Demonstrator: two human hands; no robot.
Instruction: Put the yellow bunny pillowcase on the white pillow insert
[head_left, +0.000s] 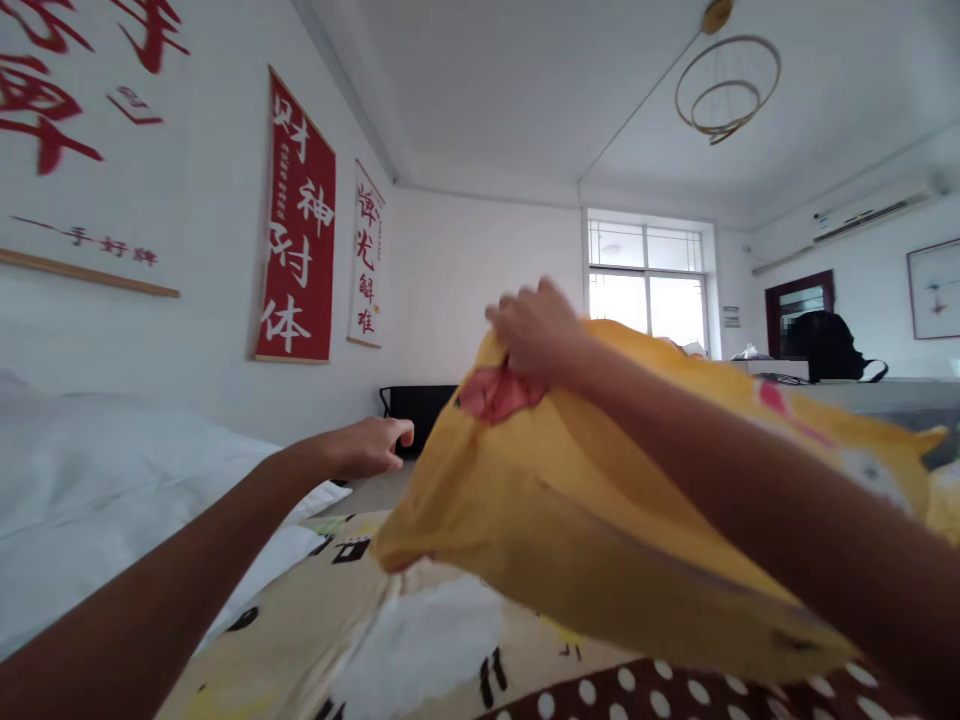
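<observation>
Cannot make out sharply the right hand [536, 330], blurred near mid-view; clamps its fingers on the raised edge of a yellow cloth [487, 500], right by a pink patch [495, 395], fingertips partly hidden. Holds the cloth slanting over a chick-printed sheet [420, 620], its middle covered by the right forearm [720, 465]; cannot tell blanket from cover. Holds the left hand [367, 445] just left of the cloth, apart from it, fingers half curled, a small gap between two visible tips, the rest hidden. Cannot identify a black object [431, 410] behind, half covered by cloth, nor a dark shape [821, 345] at right, partly pixelated. Loses white bedding [90, 480] past the left edge and behind the left forearm [225, 540], and the window's [649, 290] foot behind the cloth.

Counts two hands, one cloth, three wall scrolls: one red [298, 225], two white, the nearest [90, 150] cut off. Counts also one window, one ringed ceiling lamp [725, 83], one air conditioner [877, 210] and one framed picture [937, 290], cropped at right.
</observation>
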